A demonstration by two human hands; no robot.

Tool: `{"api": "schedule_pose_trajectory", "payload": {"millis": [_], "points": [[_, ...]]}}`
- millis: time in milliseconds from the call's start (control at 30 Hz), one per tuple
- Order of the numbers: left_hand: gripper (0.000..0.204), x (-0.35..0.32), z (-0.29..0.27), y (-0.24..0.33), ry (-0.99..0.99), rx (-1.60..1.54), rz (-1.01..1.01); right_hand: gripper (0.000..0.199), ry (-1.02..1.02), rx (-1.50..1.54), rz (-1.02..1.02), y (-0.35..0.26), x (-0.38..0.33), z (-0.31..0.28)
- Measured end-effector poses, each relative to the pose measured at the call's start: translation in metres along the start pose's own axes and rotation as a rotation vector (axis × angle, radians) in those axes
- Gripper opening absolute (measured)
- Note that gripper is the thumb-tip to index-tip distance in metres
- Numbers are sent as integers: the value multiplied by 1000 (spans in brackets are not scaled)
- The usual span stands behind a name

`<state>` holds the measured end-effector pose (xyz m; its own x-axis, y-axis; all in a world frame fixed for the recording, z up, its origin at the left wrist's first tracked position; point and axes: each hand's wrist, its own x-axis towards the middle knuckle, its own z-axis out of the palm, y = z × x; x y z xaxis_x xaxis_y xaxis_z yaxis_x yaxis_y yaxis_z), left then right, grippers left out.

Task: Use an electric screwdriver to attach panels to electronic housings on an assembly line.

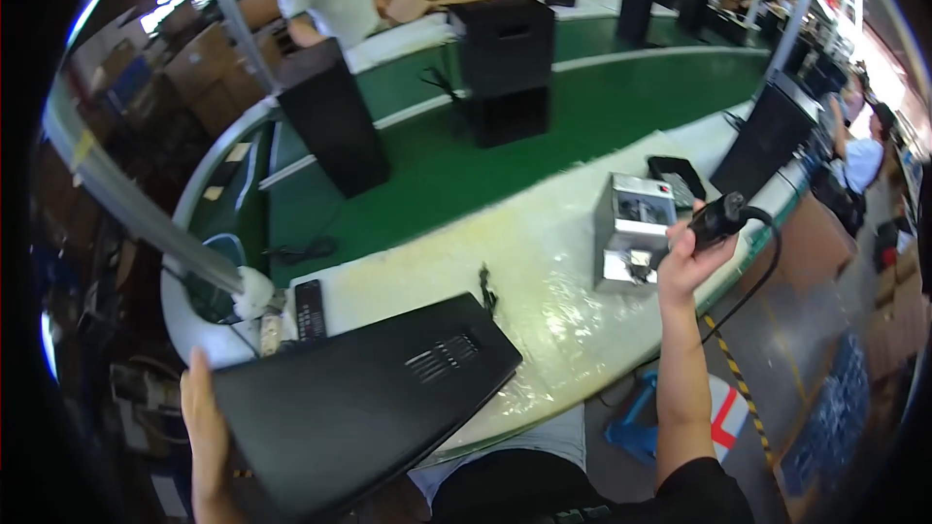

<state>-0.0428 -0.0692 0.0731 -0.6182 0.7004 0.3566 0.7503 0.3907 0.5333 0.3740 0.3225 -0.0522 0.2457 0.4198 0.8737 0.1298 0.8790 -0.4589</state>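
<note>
Clamping right hand (697, 257) round tool (716, 221), laying straight-fingered left hand (202, 422) against box (354, 393).
Runs along worktop's (549, 252) near edge, slots (442, 360) rightward — black.

- Blk top (505, 488) on 'em, sm. greyish chest marking (580, 515), can't read it
- Short blk R sleeve (706, 493)
- Lt-grey trousers (566, 439)
- L hand (204, 422), R hand (694, 262) & forearms bare

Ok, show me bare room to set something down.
Free: the pale worktop between the black cabinet and the silver box, right of the black cable; also the green belt, right of the slotted black box. Crowded: the worktop's right part, where the silver box, black tray and right hand with its black tool cluster; and the left corner, holding the remote.
</note>
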Motion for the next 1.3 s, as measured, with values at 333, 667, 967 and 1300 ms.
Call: {"api": "schedule_pose_trajectory", "payload": {"millis": [333,667,967,1300], "points": [[53,116,53,167,-916,-315,179,49,-8,76,-2,-61,48,19],[62,121,82,209,-1042,-248,420,36,-150,600,-31,-217,189,153],[60,119,83,202,-1015,-253,393,32,-341,609,-27,-235,174,199],[60,118,78,201,-992,-227,381,32,-401,527,-45,-236,167,205]]}}
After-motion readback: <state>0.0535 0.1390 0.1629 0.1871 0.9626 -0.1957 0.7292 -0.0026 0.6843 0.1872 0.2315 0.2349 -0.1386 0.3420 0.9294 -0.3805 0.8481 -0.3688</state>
